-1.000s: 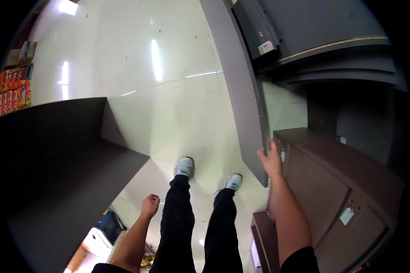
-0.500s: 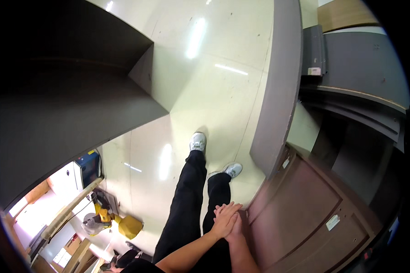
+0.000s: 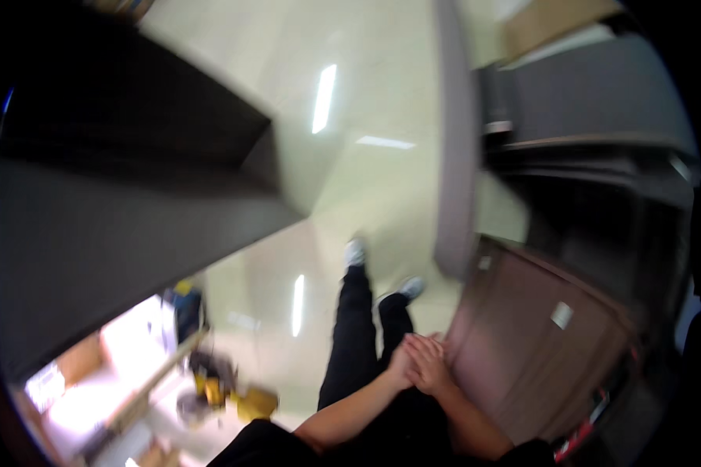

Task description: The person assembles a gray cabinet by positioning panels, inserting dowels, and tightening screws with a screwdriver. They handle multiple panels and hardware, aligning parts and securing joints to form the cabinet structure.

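Observation:
My two hands are clasped together in front of my thighs, a little above my dark trousers (image 3: 349, 338). My left hand (image 3: 400, 367) comes in from the lower left and lies mostly beneath the other. Over it rests my right hand (image 3: 431, 368), its fingers folded across the left. Both are closed on each other, and no object shows between them, though the palms are hidden. Nearest to the right hand is a brown panelled board (image 3: 514, 335) bearing small white labels. The picture is blurred by motion.
Large dark grey panels form a corner unit (image 3: 132, 233) on the left. A long upright grey panel (image 3: 456, 156) borders the pale floor (image 3: 366, 187) on the right, with stacked grey boards (image 3: 600, 93) beyond. Yellow-and-grey equipment (image 3: 226, 397) stands lower left. A cardboard-coloured box (image 3: 553, 25) is at the far right.
My clasped hands have shifted right in the picture, and the right hand now lies over the left instead of under it. The surroundings have shifted and blurred as my head moves.

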### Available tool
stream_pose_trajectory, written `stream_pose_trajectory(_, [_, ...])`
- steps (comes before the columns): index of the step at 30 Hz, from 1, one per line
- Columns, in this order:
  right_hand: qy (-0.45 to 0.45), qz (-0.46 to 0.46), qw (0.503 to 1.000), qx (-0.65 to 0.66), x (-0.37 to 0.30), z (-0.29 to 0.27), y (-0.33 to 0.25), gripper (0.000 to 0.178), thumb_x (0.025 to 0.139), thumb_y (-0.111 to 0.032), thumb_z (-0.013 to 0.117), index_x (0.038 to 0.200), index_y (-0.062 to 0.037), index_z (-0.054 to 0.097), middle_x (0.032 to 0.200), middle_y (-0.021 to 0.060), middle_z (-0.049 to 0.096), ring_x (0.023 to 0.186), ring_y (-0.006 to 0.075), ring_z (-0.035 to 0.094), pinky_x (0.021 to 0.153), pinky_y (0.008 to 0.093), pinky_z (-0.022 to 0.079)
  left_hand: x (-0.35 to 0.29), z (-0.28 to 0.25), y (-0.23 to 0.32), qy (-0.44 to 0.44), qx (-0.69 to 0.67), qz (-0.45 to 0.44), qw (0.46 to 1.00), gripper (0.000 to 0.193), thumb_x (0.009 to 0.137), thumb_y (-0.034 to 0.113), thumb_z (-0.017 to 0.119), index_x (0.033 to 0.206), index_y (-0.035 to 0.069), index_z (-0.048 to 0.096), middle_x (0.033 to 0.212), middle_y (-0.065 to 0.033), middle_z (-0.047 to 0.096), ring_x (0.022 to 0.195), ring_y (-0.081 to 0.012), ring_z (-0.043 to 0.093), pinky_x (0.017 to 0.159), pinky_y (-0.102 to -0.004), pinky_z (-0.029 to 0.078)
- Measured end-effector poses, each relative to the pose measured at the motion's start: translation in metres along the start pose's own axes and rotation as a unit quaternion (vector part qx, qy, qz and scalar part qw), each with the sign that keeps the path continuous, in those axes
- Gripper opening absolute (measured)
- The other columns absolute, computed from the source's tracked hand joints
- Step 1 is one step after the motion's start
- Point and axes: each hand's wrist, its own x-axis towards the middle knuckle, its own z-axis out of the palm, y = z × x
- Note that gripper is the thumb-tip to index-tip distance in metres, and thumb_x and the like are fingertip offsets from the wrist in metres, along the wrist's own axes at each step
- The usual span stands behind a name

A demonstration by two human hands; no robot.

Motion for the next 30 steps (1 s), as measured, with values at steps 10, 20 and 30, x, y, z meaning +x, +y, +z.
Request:
stream_pose_trajectory(10, [0.104, 0.285, 0.953, 0.01, -0.087, -0.116, 0.085, 0.041, 0.092, -0.037, 0.057, 0.121, -0.0094, 0.066, 0.113, 0.0174, 0.069, 0.106, 0.0325, 0.066, 0.092, 0.0443, 0.05, -0.113, 0.16, 0.271, 0.178, 0.816, 0.093, 0.542, 0.044, 0.101, 0.036, 0.051, 0.118, -0.002, 0.066, 0.117, -0.0143, 0.07, 0.107, -0.0262, 0.066, 0.092, -0.0376, 0.05])
stream_pose_trajectory(20, [0.562, 0.189, 0.8, 0.094, -0.188, -0.138, 0.0, 0.027, 0.088, -0.011, 0.062, 0.114, -0.0052, 0.065, 0.108, 0.0144, 0.068, 0.1, 0.0307, 0.066, 0.084, 0.0397, 0.053, -0.146, 0.106, 0.305, 0.184, 0.761, 0.167, 0.599, 0.022, 0.088, 0.013, 0.062, 0.11, 0.009, 0.059, 0.084, -0.0047, 0.067, 0.068, -0.0179, 0.065, 0.049, -0.0323, 0.05])
stream_pose_trajectory(30, [0.774, 0.431, 0.427, -0.178, -0.39, -0.189, 0.011, 0.034, 0.075, 0.001, 0.062, 0.107, -0.0094, 0.064, 0.101, 0.0156, 0.057, 0.099, 0.0355, 0.055, 0.086, 0.0449, 0.047, -0.118, 0.141, 0.258, -0.006, 0.935, 0.055, 0.35, 0.032, 0.09, 0.004, 0.064, 0.121, 0.002, 0.058, 0.102, -0.009, 0.067, 0.084, -0.0162, 0.063, 0.07, -0.0323, 0.052])
